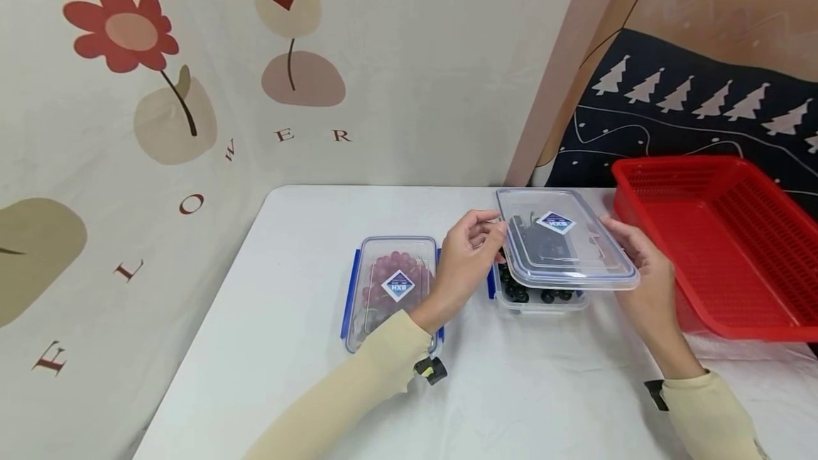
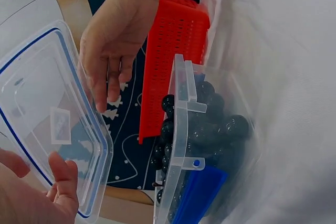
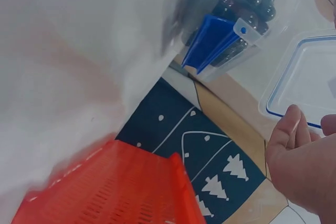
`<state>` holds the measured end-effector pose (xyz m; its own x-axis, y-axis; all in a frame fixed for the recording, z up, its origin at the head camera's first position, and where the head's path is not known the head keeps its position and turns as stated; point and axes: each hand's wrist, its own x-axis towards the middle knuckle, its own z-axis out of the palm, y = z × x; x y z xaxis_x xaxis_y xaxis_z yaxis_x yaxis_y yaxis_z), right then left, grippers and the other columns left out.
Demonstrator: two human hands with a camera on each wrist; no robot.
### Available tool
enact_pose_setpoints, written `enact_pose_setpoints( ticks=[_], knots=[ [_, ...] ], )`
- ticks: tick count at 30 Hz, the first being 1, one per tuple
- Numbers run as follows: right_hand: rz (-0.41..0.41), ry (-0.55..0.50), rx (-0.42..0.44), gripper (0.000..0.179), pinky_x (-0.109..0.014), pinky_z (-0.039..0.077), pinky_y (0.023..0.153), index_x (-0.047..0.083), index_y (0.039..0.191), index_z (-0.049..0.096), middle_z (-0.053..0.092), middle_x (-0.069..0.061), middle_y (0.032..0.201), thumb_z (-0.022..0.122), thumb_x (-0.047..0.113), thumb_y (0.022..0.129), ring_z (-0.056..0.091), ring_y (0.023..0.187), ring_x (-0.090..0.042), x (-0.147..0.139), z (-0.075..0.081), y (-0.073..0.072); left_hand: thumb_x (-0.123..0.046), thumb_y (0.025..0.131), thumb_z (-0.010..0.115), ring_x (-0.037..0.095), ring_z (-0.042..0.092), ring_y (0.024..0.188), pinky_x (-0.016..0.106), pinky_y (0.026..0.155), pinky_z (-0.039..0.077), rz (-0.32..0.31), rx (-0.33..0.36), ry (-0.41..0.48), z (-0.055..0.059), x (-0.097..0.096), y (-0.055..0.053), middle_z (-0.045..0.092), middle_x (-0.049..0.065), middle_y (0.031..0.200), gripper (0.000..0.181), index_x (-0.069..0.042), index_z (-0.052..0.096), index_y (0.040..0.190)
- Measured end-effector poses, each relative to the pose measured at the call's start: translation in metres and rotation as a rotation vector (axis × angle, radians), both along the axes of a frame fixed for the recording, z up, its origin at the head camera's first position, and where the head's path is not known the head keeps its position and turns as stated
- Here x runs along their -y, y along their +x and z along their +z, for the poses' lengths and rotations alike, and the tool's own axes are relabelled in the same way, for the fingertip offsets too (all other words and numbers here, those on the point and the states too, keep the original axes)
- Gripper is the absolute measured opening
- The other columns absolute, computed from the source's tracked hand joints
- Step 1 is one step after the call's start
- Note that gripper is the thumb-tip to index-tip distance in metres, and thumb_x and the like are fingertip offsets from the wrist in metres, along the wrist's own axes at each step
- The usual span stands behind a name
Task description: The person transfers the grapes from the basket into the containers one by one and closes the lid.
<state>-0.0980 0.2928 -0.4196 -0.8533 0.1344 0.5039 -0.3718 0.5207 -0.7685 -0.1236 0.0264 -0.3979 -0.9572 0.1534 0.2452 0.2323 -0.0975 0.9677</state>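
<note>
A clear lid (image 1: 594,254) with a blue seal line and a diamond sticker is held tilted over a clear box (image 1: 549,309) of dark grapes (image 2: 207,114). My left hand (image 1: 465,255) pinches the lid's left edge between thumb and fingers. On the opposite edge, my right hand (image 1: 647,277) grips it. In the left wrist view a gap shows between the lid and the box rim. A blue latch (image 2: 200,195) hangs unfastened on the box's side; another blue latch (image 3: 212,40) hangs down in the right wrist view.
Left of the open box stands a second clear box (image 1: 358,336) of reddish grapes, its lid on and blue latches along its sides. A red plastic basket (image 1: 696,289) stands at the right. The white table (image 1: 268,282) meets a patterned cloth behind.
</note>
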Motion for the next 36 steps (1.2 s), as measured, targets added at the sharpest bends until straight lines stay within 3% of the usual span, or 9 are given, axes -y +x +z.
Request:
enact_pose_setpoints(
  ticks=[5, 7, 10, 14, 17, 20, 21, 29, 36],
  knots=[
    [0.061, -0.007, 0.062, 0.047, -0.008, 0.046, 0.098, 0.005, 0.156, 0.061, 0.060, -0.014, 0.156, 0.057, -0.005, 0.109, 0.059, 0.125, 0.002, -0.006, -0.004, 0.003, -0.024, 0.109, 0.070, 0.011, 0.064, 0.096, 0.038, 0.092, 0.059, -0.007, 0.053, -0.124, 0.002, 0.001, 0.002, 0.069, 0.003, 0.114, 0.047, -0.004, 0.062, 0.151],
    [0.077, -0.001, 0.109, 0.045, -0.008, 0.045, 0.099, 0.008, 0.158, 0.059, 0.057, -0.011, 0.160, 0.048, 0.005, 0.114, 0.056, 0.132, 0.002, -0.008, -0.005, 0.004, -0.028, 0.107, 0.072, 0.010, 0.060, 0.100, 0.028, 0.091, 0.053, -0.014, 0.069, -0.208, 0.001, 0.002, 0.002, 0.065, 0.000, 0.116, 0.056, -0.007, 0.058, 0.157],
    [0.106, 0.054, 0.177, 0.047, -0.006, 0.037, 0.105, 0.009, 0.163, 0.053, 0.051, -0.012, 0.165, 0.047, 0.016, 0.117, 0.050, 0.146, -0.009, -0.011, -0.005, 0.004, -0.030, 0.105, 0.075, 0.011, 0.054, 0.099, 0.024, 0.083, 0.048, -0.053, 0.074, -0.332, -0.001, 0.002, 0.002, 0.057, 0.000, 0.115, 0.071, -0.007, 0.047, 0.165],
    [0.146, 0.144, 0.272, 0.059, -0.009, 0.042, 0.099, 0.010, 0.169, 0.041, 0.043, -0.024, 0.167, 0.057, 0.021, 0.114, 0.055, 0.141, -0.043, -0.013, -0.008, 0.003, -0.030, 0.104, 0.076, 0.016, 0.052, 0.096, 0.028, 0.079, 0.047, -0.124, 0.081, -0.498, -0.003, 0.001, 0.000, 0.052, 0.007, 0.119, 0.086, -0.006, 0.030, 0.172],
    [0.167, 0.211, 0.364, 0.069, -0.036, 0.058, 0.098, 0.014, 0.174, 0.032, 0.041, -0.031, 0.166, 0.059, 0.026, 0.112, 0.061, 0.126, -0.055, -0.010, -0.010, 0.001, -0.027, 0.105, 0.074, 0.020, 0.056, 0.106, 0.032, 0.092, 0.052, -0.146, 0.124, -0.608, -0.004, -0.001, 0.000, 0.050, 0.015, 0.143, 0.090, -0.006, 0.021, 0.175],
    [0.191, 0.251, 0.432, 0.071, -0.071, 0.053, 0.099, 0.017, 0.176, 0.024, 0.040, -0.034, 0.165, 0.055, 0.031, 0.113, 0.063, 0.123, -0.057, -0.010, -0.012, 0.001, -0.020, 0.106, 0.072, 0.027, 0.059, 0.120, 0.040, 0.105, 0.052, -0.146, 0.161, -0.667, -0.005, -0.007, 0.001, 0.037, 0.024, 0.165, 0.091, -0.005, 0.015, 0.175],
    [0.200, 0.254, 0.440, 0.071, -0.076, 0.049, 0.101, 0.017, 0.176, 0.023, 0.040, -0.034, 0.165, 0.054, 0.031, 0.114, 0.063, 0.123, -0.057, -0.010, -0.012, 0.001, -0.019, 0.107, 0.071, 0.028, 0.057, 0.125, 0.040, 0.108, 0.051, -0.142, 0.167, -0.683, -0.006, -0.009, 0.001, 0.031, 0.026, 0.169, 0.090, -0.005, 0.014, 0.175],
    [0.241, 0.267, 0.449, 0.070, -0.072, 0.044, 0.109, 0.011, 0.176, 0.019, 0.038, -0.036, 0.165, 0.050, 0.032, 0.117, 0.065, 0.124, -0.056, -0.008, -0.021, -0.003, -0.016, 0.110, 0.065, 0.033, 0.051, 0.143, 0.043, 0.120, 0.043, -0.094, 0.180, -0.760, -0.012, -0.017, 0.001, 0.034, 0.028, 0.164, 0.078, 0.005, 0.022, 0.171],
    [0.242, 0.282, 0.477, 0.069, -0.072, 0.040, 0.114, 0.009, 0.176, 0.019, 0.035, -0.034, 0.168, 0.048, 0.032, 0.118, 0.046, 0.144, -0.055, -0.005, -0.025, -0.006, -0.017, 0.109, 0.066, 0.036, 0.048, 0.145, 0.047, 0.122, 0.040, -0.087, 0.194, -0.783, -0.018, -0.017, -0.001, 0.036, 0.029, 0.164, 0.077, 0.007, 0.024, 0.170]
  ],
)
